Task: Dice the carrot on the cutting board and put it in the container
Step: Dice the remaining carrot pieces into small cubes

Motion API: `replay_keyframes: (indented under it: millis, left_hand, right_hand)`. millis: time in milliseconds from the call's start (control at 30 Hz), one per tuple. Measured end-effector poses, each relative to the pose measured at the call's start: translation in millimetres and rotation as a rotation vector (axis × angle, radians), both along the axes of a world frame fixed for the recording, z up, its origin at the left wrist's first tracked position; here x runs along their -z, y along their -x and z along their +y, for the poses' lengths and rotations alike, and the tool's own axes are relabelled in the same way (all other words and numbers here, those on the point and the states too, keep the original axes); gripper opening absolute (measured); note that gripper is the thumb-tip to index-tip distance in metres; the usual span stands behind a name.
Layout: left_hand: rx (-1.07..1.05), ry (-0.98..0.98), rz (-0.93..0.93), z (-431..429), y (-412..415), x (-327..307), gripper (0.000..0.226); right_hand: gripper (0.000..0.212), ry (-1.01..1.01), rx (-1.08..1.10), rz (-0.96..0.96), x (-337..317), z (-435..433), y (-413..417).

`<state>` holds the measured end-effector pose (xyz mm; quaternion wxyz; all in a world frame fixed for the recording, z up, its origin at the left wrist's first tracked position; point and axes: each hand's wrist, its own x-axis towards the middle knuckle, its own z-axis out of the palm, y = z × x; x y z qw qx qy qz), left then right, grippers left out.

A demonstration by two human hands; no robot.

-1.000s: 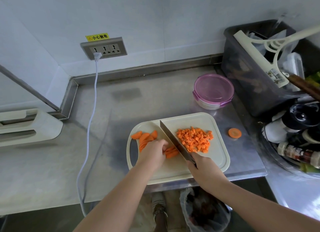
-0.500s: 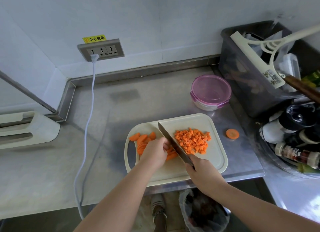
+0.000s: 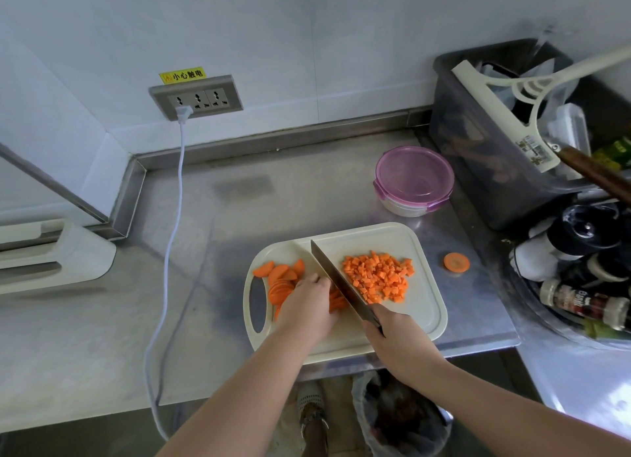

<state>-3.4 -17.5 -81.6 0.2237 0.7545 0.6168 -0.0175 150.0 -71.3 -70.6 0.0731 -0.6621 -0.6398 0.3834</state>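
Inventory from my remote station, head view:

1. Cutting board (image 3: pixel 423 320): lying at the near edge of the steel counter (image 3: pixel 205 251), handle hole to the left.
2. Left hand (image 3: pixel 307 306): I am seeing it pressing down on the carrot strips (image 3: pixel 338 299), fingers curled over them, just beside the blade. It is keeping the same spot as half a second ago.
3. Right hand (image 3: pixel 399 340): clamped round the handle of the knife (image 3: pixel 336 279), whose blade is slanting across the board between the two heaps, at the same angle as before.
4. Carrot slices (image 3: pixel 280 282): still waiting uncut, fanned out left of the left hand.
5. Diced carrot (image 3: pixel 377 277): heaped right of the blade; the heap is looking unchanged.
6. Container (image 3: pixel 415 180): sitting behind the board, purple lid on.
7. One carrot round (image 3: pixel 456 262): lying on the counter, right of the board.
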Motion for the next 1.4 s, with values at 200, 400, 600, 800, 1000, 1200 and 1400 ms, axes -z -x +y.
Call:
replay_keyframes:
  millis: [200, 400, 600, 800, 1000, 1200, 1400]
  left_hand:
    - [-0.112, -0.055, -0.049, -1.6, -6.9, 6.1, 0.043]
    - [-0.148, -0.071, -0.061, -5.8, -8.6, 8.8, 0.037]
    - [-0.130, -0.080, -0.097, -6.9, -0.4, 11.9, 0.037]
    - [-0.087, -0.157, -0.116, -12.1, 10.4, 10.4, 0.031]
    - [-0.020, -0.158, -0.111, -20.8, 13.2, 11.0, 0.031]
    - [-0.020, -0.178, -0.068, -19.4, 11.4, 13.6, 0.031]
    - [0.009, -0.183, -0.056, -16.4, 10.8, 13.3, 0.028]
  right_hand:
    - [0.008, 0.012, 0.006, 0.006, -1.8, 3.2, 1.7]
    - [0.007, 0.009, 0.004, -0.016, -0.9, 4.1, 3.6]
    - [0.010, -0.025, 0.019, -0.019, -3.9, 5.0, 2.7]
    - [0.025, -0.075, -0.032, -0.112, -9.9, -0.8, 5.0]
    - [0.030, -0.012, -0.071, -0.204, -6.5, -5.5, 14.2]
    - [0.040, -0.006, -0.128, -0.298, -2.1, -6.6, 20.1]
    - [0.040, 0.008, -0.091, -0.291, -3.9, -5.9, 22.6]
